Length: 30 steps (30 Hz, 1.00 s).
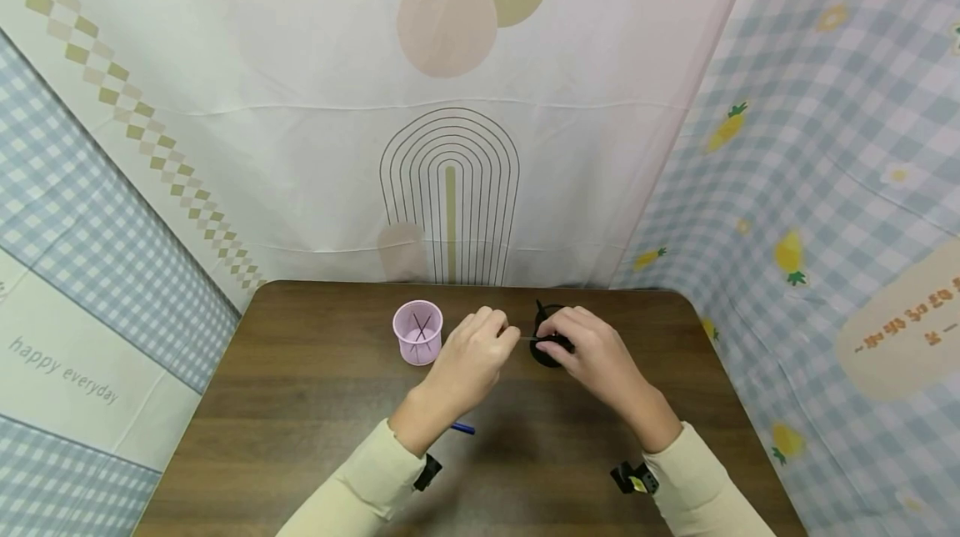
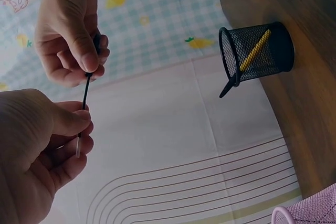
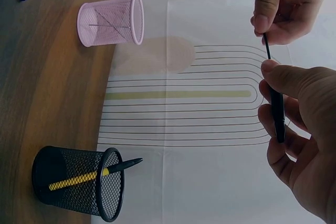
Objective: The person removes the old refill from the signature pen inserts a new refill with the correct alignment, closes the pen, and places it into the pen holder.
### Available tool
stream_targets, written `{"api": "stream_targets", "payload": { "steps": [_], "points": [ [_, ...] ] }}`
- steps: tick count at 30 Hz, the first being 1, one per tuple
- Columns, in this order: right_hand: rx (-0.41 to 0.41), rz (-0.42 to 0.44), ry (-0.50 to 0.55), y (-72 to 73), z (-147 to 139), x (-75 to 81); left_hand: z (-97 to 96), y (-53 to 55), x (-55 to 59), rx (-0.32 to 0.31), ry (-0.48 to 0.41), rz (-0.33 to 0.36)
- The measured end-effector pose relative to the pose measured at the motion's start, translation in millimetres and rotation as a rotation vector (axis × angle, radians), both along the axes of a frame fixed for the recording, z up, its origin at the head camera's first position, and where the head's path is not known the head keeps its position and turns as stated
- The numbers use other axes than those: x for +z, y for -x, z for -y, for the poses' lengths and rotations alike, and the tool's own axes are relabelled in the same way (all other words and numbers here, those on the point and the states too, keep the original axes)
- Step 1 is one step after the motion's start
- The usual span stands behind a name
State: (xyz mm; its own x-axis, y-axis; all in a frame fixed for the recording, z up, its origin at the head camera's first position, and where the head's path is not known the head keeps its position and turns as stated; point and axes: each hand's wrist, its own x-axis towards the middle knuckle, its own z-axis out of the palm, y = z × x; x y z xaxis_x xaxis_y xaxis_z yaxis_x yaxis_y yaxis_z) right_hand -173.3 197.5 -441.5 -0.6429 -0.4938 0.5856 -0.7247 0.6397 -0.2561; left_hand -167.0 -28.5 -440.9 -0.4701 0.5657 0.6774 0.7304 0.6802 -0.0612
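My left hand (image 1: 472, 353) pinches the far end of a thin dark pen refill (image 2: 85, 94), whose tip looks clear in the left wrist view. My right hand (image 1: 596, 349) grips a black pen barrel (image 3: 277, 113) between thumb and fingers. The refill stretches from the barrel's end to the left fingers, level in the head view. Both hands are raised above the table, close together. Behind the right hand stands a black mesh pen cup (image 3: 76, 200), partly hidden in the head view. A yellow-and-black pen (image 3: 126, 164) leans inside it.
A pink mesh cup (image 1: 420, 355) with thin dark sticks in it stands left of the left hand. On the wooden table (image 1: 300, 404) lies a blue pen (image 1: 463, 429), partly covered by the left forearm. Patterned cloths (image 1: 600, 145) hang around the table's back and sides.
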Motion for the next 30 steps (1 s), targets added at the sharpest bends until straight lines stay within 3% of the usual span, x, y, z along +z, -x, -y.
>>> {"api": "stream_targets", "payload": {
  "steps": [13,19,30],
  "points": [
    [0.001,-0.033,0.008,0.5,-0.9,-5.0,4.7,-1.7,0.1,0.002,-0.004,0.012],
    [-0.001,-0.002,-0.008,-0.5,-1.3,-3.4,8.1,-1.7,0.0,-0.005,-0.006,0.014],
    [0.002,-0.004,-0.016,-0.6,-1.6,-2.4,12.7,0.5,-3.4,-0.043,-0.046,0.014]
  ]
}}
